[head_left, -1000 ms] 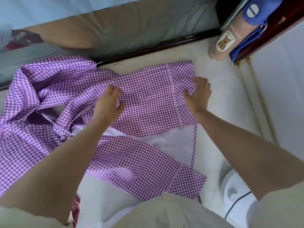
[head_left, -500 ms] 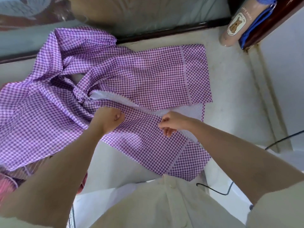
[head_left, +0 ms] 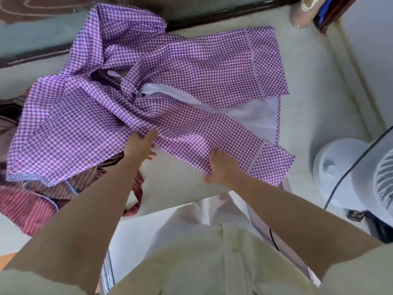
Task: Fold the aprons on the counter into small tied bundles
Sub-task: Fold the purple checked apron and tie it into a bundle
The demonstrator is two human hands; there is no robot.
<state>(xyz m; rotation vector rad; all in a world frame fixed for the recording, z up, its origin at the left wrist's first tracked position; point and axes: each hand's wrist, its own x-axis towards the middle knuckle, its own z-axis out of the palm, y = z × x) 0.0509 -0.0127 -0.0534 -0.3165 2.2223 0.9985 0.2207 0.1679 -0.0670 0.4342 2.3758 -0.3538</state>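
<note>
Purple-and-white gingham apron (head_left: 191, 81) is spread across the pale, smooth surface (head_left: 314, 86), thin cotton by the look of it, rumpled into soft ridges on the left and lying flatter on the right. Its ties are bunched in a loose knot near the middle, and a plain white lining shows in a wedge between two checked panels. A stitched hem line runs down the right-hand panel.

The left hand (head_left: 140, 145) is on the near edge of the cloth – fingers on top, thumb tucked under, pinching the fabric. The right hand (head_left: 221, 167) meets the same edge further right; its fingers slip beneath the cloth and vanish, thumb sticking out to the side, so I cannot tell whether it is gripping.

Under the gingham's left side lies a red striped apron (head_left: 32, 201), crumpled, one strap trailing over the surface's front edge. At far right stands a white fan (head_left: 340, 167) with a round base – a black cord (head_left: 338, 184) crossing it.
</note>
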